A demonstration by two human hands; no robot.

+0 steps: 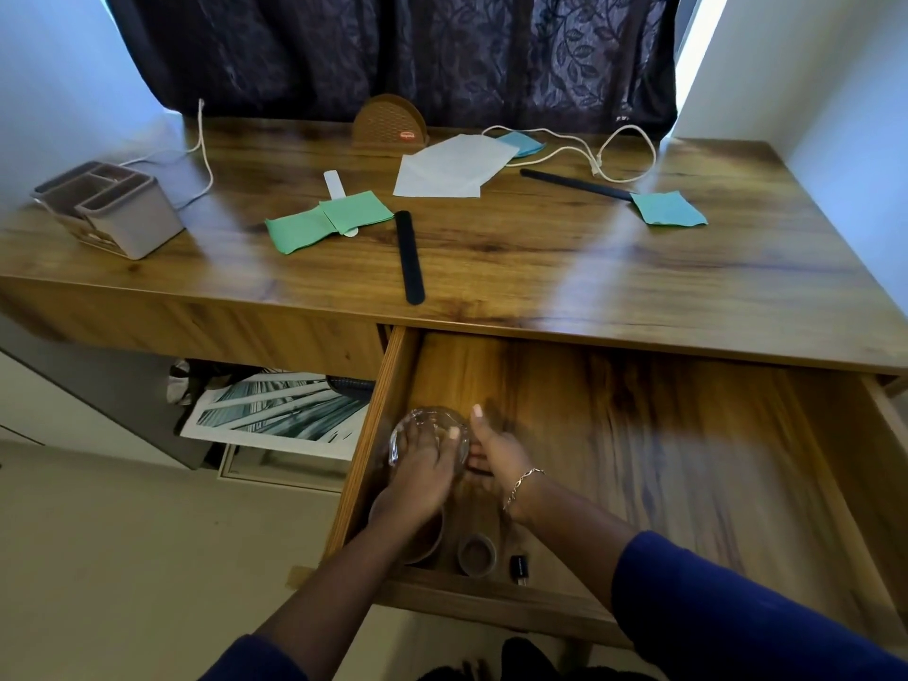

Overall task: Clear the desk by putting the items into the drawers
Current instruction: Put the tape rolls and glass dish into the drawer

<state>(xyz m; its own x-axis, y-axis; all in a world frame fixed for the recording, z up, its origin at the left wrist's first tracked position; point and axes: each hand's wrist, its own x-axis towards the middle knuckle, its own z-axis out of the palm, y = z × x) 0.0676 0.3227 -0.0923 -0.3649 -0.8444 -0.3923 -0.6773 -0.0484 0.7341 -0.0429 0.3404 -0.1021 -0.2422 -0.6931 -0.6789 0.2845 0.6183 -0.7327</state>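
A dark patterned curtain (442,51) is hung between white walls behind a wooden desk (540,267). The right-hand drawer (688,435) is pulled open. At its left end, a glass bowl (426,419) is gripped by the left hand (422,479), fingers curved over the top, and by the right hand (496,454), fingers curled at its side, thumb raised. A grey organiser (113,208), white sheet (452,167), green napkins (319,223), a cord (589,149) and a black strip (410,258) are scattered on the desktop.
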